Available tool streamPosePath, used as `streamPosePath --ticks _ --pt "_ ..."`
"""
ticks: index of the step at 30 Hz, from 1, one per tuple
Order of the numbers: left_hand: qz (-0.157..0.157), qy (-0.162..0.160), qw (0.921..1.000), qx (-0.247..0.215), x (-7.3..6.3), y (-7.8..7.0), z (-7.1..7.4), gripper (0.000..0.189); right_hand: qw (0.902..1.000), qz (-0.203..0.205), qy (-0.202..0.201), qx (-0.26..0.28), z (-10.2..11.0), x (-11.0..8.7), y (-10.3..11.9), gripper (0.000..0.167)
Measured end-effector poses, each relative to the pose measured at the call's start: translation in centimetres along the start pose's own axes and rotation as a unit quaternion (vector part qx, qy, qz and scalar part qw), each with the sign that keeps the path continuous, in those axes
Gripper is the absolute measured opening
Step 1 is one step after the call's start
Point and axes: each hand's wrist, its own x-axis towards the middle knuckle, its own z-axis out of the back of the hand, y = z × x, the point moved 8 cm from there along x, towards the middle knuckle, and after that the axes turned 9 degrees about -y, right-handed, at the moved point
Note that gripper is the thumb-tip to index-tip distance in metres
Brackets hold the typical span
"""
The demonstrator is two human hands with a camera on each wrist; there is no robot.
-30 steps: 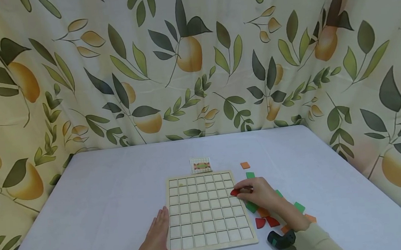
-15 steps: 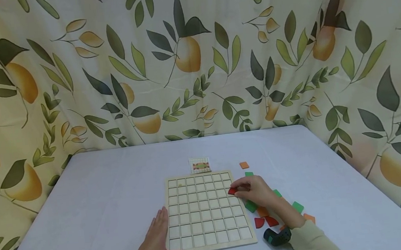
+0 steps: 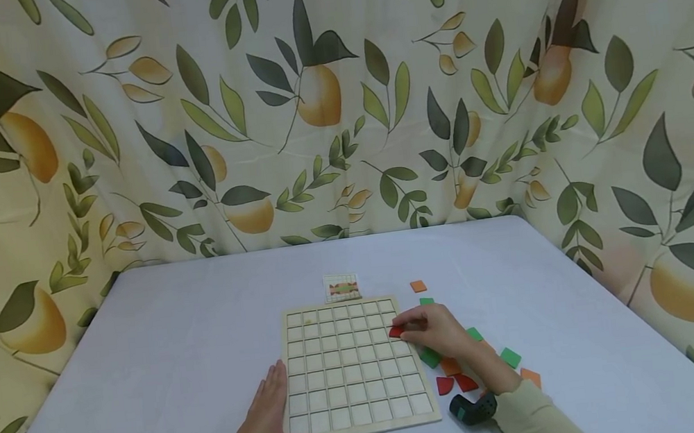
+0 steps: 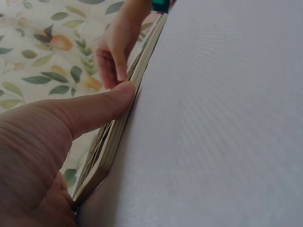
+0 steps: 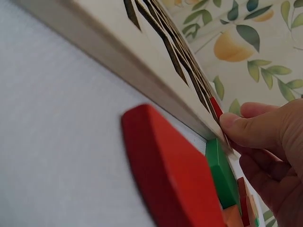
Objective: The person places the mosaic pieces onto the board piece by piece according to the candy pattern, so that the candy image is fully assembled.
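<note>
A pale wooden grid board (image 3: 350,378) lies flat on the white-covered table. Along its left edge and near front corner rests my left hand (image 3: 265,419), fingers straight and thumb on the front edge; the left wrist view shows the thumb (image 4: 102,109) against the board's rim. My right hand (image 3: 438,332) pinches a small red piece with a curved side (image 3: 395,332) over a cell in the right-hand column. In the right wrist view, that red piece (image 5: 216,108) shows at the fingertips, touching or just above the grid; I cannot tell which.
Beside the board's right edge lie loose red pieces (image 3: 445,385), green pieces (image 3: 511,357) and orange pieces (image 3: 451,367), some under the right forearm. A pattern card (image 3: 342,288) sits behind the board. Farther back is an orange square (image 3: 418,285). The right wrist wears a black device (image 3: 472,409).
The right hand has moved slightly left with the red piece, farther over the board's right column. The left hand stays at the board's corner. The whole head view has shifted a little.
</note>
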Motion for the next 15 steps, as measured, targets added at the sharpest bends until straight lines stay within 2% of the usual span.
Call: streamPosePath --ticks 7,15 --pt "-0.001 0.0 1.0 -0.005 0.03 0.02 0.0 0.134 0.9999 -0.009 -0.005 0.002 -0.07 0.04 -0.29 0.022" --pt "-0.01 -0.002 0.9999 0.0 0.01 -0.04 0.04 0.133 0.9999 -0.001 0.012 0.008 -0.1 -0.06 -0.11 0.023"
